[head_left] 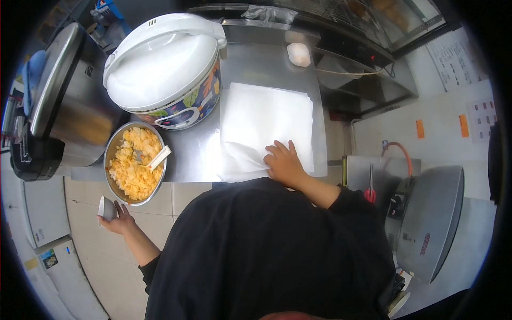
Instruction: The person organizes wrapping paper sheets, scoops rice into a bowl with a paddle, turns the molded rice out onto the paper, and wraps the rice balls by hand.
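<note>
My left hand (120,220) is wrapped round a small white bowl (107,208), held off the table's front edge just below a steel bowl. That steel bowl (109,184) is full of orange-yellow rice (129,177), with a pale-handled utensil (159,158) stuck into it. My right hand (286,165) rests on a stack of white paper sheets (269,114), its fingers spread over the lower right part. Nothing shows in the right hand's grasp. What is inside the small bowl cannot be made out.
A large white-lidded, patterned food container (165,64) stands behind the rice. To its left is a big steel appliance (80,101). A white rounded item (298,54) lies on the steel table (256,61) at the back. Red-handled scissors (370,193) hang at right by a grey machine (434,224).
</note>
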Motion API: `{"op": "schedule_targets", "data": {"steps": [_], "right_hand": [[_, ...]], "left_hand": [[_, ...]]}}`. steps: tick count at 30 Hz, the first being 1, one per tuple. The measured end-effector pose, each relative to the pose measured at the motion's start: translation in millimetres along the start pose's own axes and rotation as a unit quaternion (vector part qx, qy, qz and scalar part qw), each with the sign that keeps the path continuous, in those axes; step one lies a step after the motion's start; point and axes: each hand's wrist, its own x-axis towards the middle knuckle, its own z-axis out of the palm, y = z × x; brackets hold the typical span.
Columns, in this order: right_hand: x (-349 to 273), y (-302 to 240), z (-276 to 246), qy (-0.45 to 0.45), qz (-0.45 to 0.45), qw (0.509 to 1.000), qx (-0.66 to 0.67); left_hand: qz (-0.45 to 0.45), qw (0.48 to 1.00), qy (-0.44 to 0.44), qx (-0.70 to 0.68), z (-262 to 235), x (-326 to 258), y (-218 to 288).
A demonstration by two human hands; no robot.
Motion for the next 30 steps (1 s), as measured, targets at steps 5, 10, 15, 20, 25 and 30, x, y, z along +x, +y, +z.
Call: {"op": "schedule_targets", "data": {"steps": [5, 10, 15, 20, 25, 30], "right_hand": [[4.8, 32.5, -18.7, 0.088, -0.136, 0.987, 0.016], [-22.9, 70.8, -33.3, 0.083, -0.19, 0.978, -0.023], [-45.2, 116.2, -33.1, 0.076, -0.233, 0.968, -0.057], [-28.4, 147.9, -54.4, 0.042, -0.18, 0.975, -0.127], [31.1, 116.6, -54.3, 0.097, 0.07, 0.992, -0.046], [54.5, 1.0, -3.2, -0.103, 0.026, 0.994, -0.004]], "left_hand": [[-0.002, 1.0, -0.009, 0.006, -5.8, 8.3, -3.2], [-0.005, 1.0, -0.012, 0.004, -1.4, 4.9, -3.2], [-0.007, 0.999, -0.027, 0.016, -12.3, 15.1, -3.5], [0.002, 1.0, -0.02, 0.021, -9.0, 10.9, 0.4], [0.0, 1.0, -0.019, 0.022, -5.4, 0.9, 5.3], [-0.014, 1.0, -0.027, -0.001, 0.2, -6.8, 4.4]]}}
